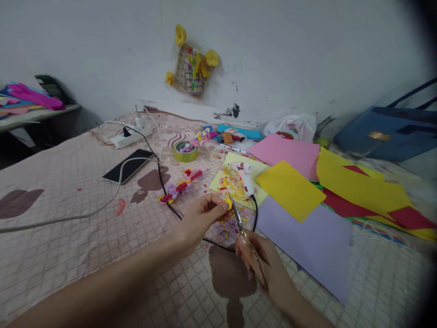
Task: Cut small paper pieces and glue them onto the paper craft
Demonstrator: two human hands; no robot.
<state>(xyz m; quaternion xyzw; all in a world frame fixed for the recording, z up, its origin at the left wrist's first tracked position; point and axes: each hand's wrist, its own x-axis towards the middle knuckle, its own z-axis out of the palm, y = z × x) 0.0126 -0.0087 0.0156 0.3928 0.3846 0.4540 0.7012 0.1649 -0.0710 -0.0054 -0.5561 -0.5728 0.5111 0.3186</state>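
Note:
My left hand [208, 214] pinches a small piece of yellow paper [228, 203] between thumb and fingertips. My right hand [257, 255] is closed round the handles of a pair of scissors [240, 222], whose blades point up and left, beside the yellow piece. Beyond my hands a white glue gun [245, 175] lies on a pale yellow sheet [223, 160] strewn with paper scraps. More scraps [227, 230] in purple and yellow lie just under the scissors. Left of them rests a pink strip decorated with paper pieces [180, 187].
A tape roll [185, 152], a black phone [128, 166] and a white power strip [131, 136] with trailing cables lie to the left. On the right are a yellow sheet [290, 189], a purple sheet [307, 241], a pink sheet [290, 152] and a blue bag [385, 134].

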